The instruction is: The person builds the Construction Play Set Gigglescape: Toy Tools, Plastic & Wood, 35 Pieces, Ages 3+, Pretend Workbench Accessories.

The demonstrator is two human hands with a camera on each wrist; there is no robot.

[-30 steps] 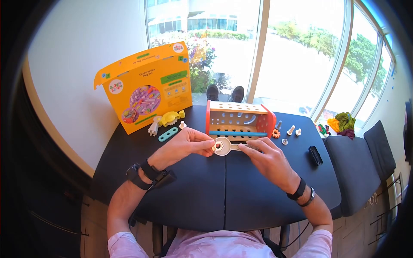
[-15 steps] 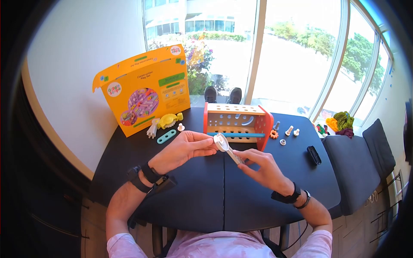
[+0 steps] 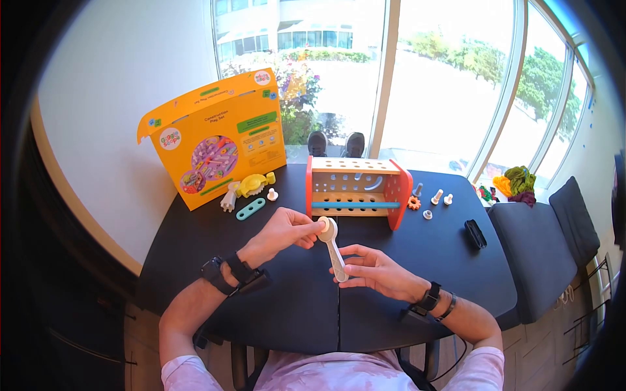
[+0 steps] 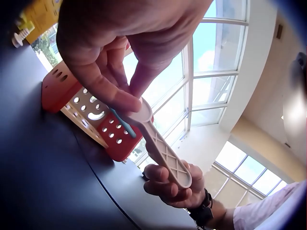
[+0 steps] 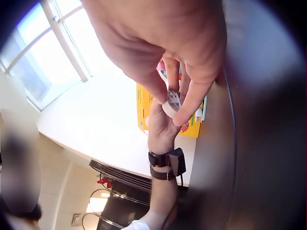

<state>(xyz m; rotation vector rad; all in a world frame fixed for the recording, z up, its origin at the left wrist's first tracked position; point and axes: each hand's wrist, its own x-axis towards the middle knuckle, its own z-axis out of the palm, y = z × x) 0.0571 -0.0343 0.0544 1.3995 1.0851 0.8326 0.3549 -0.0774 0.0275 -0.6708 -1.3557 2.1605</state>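
Note:
A whitish toy wrench (image 3: 336, 255) is held between both hands above the black table. The left hand (image 3: 282, 234) pinches a small pale piece (image 3: 324, 225) at the wrench's head with thumb and fingers; its exact shape is mostly hidden. The right hand (image 3: 378, 270) grips the handle's lower end. In the left wrist view the wrench (image 4: 165, 155) shows a cross-ribbed handle, with the left hand (image 4: 124, 48) at its head and the right hand (image 4: 175, 184) round its far end.
Behind the hands stands a red-and-wood toolbox (image 3: 352, 197) with a blue bar. Left are a yellow carton (image 3: 218, 137), yellow toy pieces (image 3: 253, 185) and a teal strip (image 3: 250, 209). Right lie several bolts, an orange gear (image 3: 414, 203) and a black case (image 3: 476, 234).
The wrench has swung from lying sideways to its handle pointing down towards the person. The right hand has moved down and left with the handle; the left hand stays at the head.

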